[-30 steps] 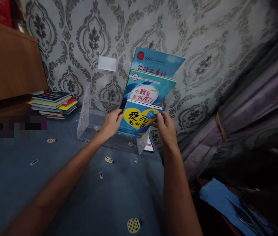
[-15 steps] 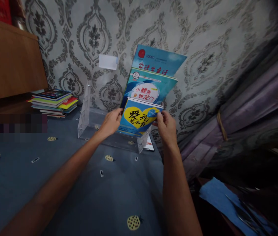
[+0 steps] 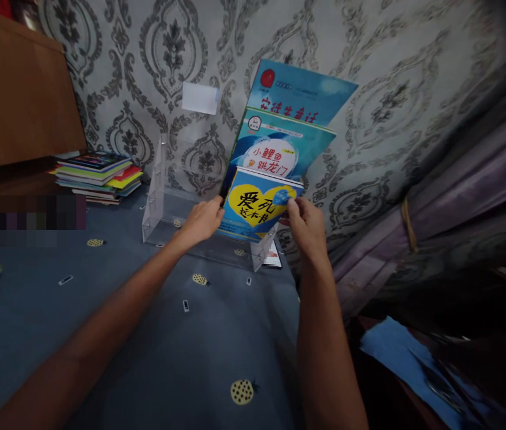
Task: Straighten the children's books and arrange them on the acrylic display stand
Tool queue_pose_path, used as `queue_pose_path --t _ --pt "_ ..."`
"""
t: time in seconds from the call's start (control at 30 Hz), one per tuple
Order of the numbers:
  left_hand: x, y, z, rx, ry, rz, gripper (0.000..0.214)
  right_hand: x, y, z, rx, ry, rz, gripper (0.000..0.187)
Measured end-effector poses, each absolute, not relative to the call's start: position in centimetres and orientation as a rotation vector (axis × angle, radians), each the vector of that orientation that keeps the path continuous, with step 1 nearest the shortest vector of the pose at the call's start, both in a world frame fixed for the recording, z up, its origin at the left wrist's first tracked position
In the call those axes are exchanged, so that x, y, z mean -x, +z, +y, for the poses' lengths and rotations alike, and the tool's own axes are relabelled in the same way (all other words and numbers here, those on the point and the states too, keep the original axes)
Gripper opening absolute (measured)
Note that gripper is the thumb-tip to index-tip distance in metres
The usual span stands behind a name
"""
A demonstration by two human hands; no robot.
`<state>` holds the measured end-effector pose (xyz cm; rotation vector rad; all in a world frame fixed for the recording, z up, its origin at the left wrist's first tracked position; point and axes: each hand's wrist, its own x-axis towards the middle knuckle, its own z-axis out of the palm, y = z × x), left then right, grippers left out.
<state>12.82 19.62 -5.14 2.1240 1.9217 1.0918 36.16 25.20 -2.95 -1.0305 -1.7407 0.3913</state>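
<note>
L hand (image 3: 202, 220) + R hand (image 3: 309, 222) at the front bk (image 3: 247, 220), R half of the clear rack (image 3: 152, 218)

From my end: R hand has a narrow hold, thumb on the cover nr the right edge, other fingers mostly out of sight. L hand is curled in at the left edge; tips part hidden, so can't tell if it's really pinching.

The front bk (yellow heart on blue) leans back w/ the teal bk (image 3: 275, 152) behind it & the tall blue bk (image 3: 309, 89) at the rear. Can't tell if its bottom edge sits on the front tier or just over it.

To do this well, I'd say: hold both side edges evenly, match the tilt of the two behind, & ease the bottom edge square to the lip. Go light; a hard push might shift the rack on the counter (image 3: 217, 358) or nudge the phone (image 3: 273, 255) beside it.
</note>
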Motion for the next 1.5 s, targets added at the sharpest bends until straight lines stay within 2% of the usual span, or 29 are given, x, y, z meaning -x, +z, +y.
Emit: queue_pose_path --t 0.3,0.53,0.73,1.23,1.5 --pt "-12.9 -5.3 19.8 -2.234 1.008 2.028 0.031 -36.1 -3.0 25.2 1.027 0.376 -1.743 0.043" --pt "-13.1 -4.9 19.6 -2.214 0.86 2.077 0.031 -36.4 -3.1 25.4 1.038 0.393 -1.753 0.051" --pt "-13.1 -4.9 19.4 -2.2 0.835 2.072 0.032 -37.0 -3.3 25.9 1.064 0.463 -1.786 0.055" --pt "-13.2 -4.9 19.1 -2.186 0.854 2.093 0.031 -37.1 -3.4 25.9 1.105 0.494 -1.782 0.047" --pt "-12.7 -4.6 19.3 -2.19 0.89 2.04 0.033 -36.9 -2.9 25.3 1.076 0.564 -1.735 0.052"
